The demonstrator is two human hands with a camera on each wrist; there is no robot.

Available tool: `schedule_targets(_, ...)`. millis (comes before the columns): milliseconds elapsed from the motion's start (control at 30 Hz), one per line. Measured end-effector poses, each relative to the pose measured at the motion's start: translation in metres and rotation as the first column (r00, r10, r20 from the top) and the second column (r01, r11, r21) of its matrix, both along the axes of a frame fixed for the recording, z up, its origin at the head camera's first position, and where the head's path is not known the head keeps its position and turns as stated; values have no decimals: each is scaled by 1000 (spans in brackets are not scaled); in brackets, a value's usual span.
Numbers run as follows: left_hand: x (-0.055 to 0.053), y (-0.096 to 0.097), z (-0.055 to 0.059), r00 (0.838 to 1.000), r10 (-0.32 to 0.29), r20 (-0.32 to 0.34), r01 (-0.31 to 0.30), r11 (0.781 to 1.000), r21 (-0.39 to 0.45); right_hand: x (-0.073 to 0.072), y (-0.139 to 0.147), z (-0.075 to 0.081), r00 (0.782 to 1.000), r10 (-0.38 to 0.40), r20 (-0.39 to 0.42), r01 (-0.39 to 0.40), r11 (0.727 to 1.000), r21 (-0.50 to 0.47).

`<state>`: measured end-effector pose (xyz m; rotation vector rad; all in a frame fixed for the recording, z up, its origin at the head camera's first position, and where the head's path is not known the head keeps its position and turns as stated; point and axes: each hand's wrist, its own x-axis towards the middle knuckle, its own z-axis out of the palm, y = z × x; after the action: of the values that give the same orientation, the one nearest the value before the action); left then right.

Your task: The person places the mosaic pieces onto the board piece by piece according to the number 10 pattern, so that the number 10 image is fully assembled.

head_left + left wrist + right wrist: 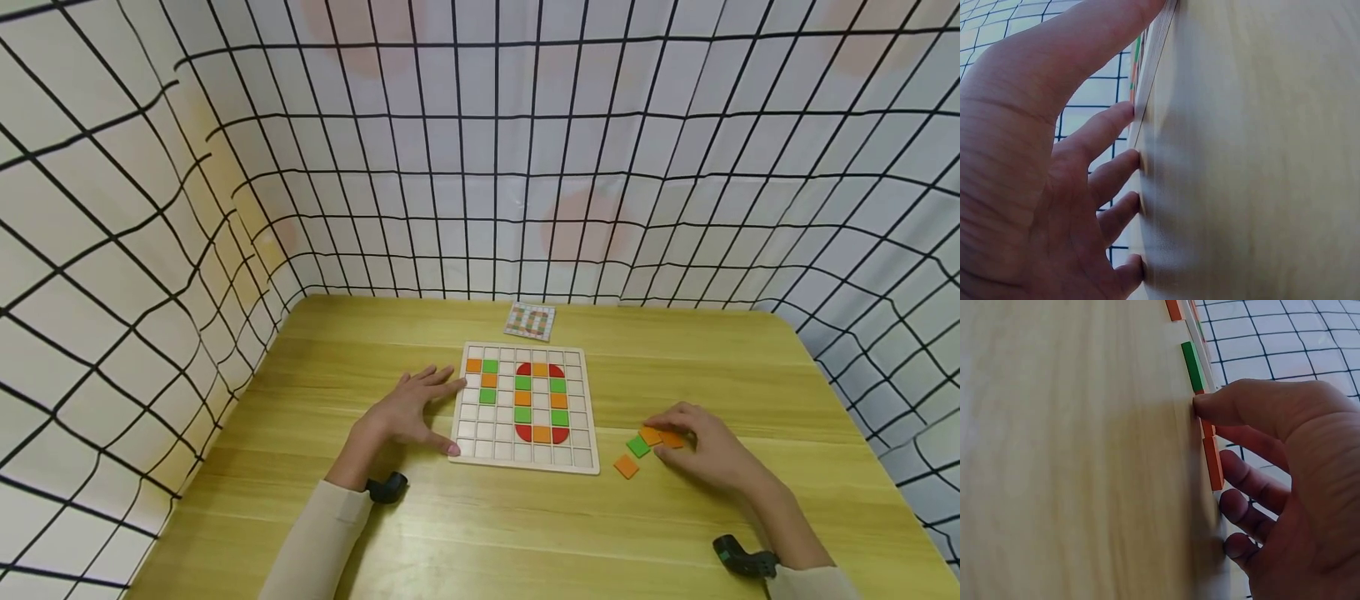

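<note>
A pale square grid board (486,452) lies on the table, with orange, green and red pieces set in some of its cells. My left hand (408,412) is spread at its left side, the thumb on the near left corner and the index fingertip at the edge. To the right of the board, my right hand (705,446) pinches an orange tile (650,436) between thumb and index finger, low on the table. Against it lie a green tile (638,447) and a second orange tile (1213,464), partly under the fingers. Another orange tile (626,467) lies apart, nearer the board.
Behind the board lies a small pattern card (529,322) printed with a coloured grid. The wooden table (525,533) is bordered at the back and sides by white, black-lined cloth walls (480,150). Dark wrist devices (742,557) sit on both wrists.
</note>
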<state>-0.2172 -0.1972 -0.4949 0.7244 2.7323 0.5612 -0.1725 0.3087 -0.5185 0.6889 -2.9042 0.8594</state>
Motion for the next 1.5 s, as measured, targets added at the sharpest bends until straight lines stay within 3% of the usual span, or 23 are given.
schedule_targets(433, 1, -1, 0, 1000, 3, -10, -3, 1000, 4, -4, -5, 5, 999, -42, 27, 42, 999, -8)
schedule_targets(667, 1, 1, -1, 1000, 1, -9, -1, 1000, 9, -15, -23, 11, 998, -60, 24, 60, 998, -24)
schedule_targets(1200, -1, 2, 1, 1000, 0, -9, 0, 1000, 2, -42, -116, 28, 999, 30, 14, -28, 988, -151)
schedule_targets(1500, 0, -2, -1, 1000, 0, -2, 0, 1000, 5, -44, -179, 20, 994, 51, 99, -32, 984, -178)
